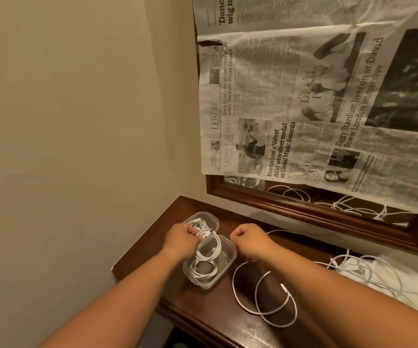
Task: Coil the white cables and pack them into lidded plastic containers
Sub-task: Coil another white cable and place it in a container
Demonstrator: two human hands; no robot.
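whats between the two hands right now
Head view: between the left hand and right hand sits the far corner of the near clear container, with the white cable the left hand grips looping into it.

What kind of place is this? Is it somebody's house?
Most likely a room in a home, perhaps a bedroom corner. A dark wooden dresser top stands against a plain cream wall. A wood-framed mirror sits above it, mostly covered by newspaper pages.

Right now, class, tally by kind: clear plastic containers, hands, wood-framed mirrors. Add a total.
Clear plastic containers: 2
Hands: 2
Wood-framed mirror: 1
Total: 5
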